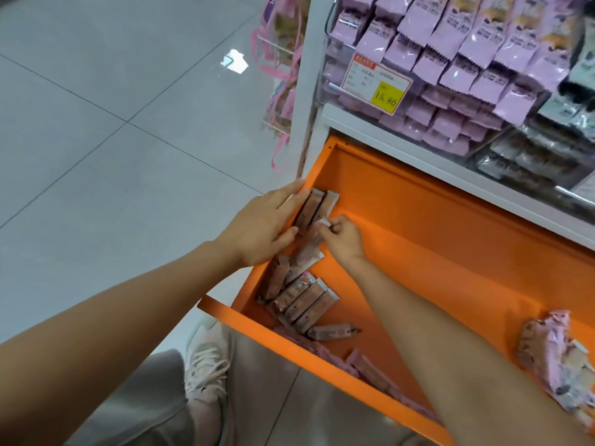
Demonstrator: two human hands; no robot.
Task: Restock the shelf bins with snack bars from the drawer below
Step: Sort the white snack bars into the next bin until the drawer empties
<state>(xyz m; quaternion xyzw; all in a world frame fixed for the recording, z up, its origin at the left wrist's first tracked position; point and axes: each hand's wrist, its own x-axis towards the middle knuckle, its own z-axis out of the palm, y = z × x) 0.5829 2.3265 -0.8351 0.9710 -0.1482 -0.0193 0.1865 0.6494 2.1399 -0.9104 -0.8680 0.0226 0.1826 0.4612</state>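
The main risk is in your left hand. It holds a bundle of snack bars between flat fingers and the thumb, and this is a weak hold. If you add more, the smooth wrappers can slide and fan out, and some bars may fall back into the drawer.

Your right hand pinches the pale end of one snack bar with curled fingertips, touching the bundle. Pinched only at the seal, the bar can twist when you push it in.

Both forearms reach forward and down. The left wrist is over the left wall of the orange drawer, near its far left corner, and the fingertips lie on that wall's rim. The right arm crosses the drawer from the near right.

More loose bars lie along the left wall, toward the near left corner (some are heaped, so they may catch your wrist).

The shelf bins stand above the drawer, already quite full of purple packets, so overfilling could spill them.
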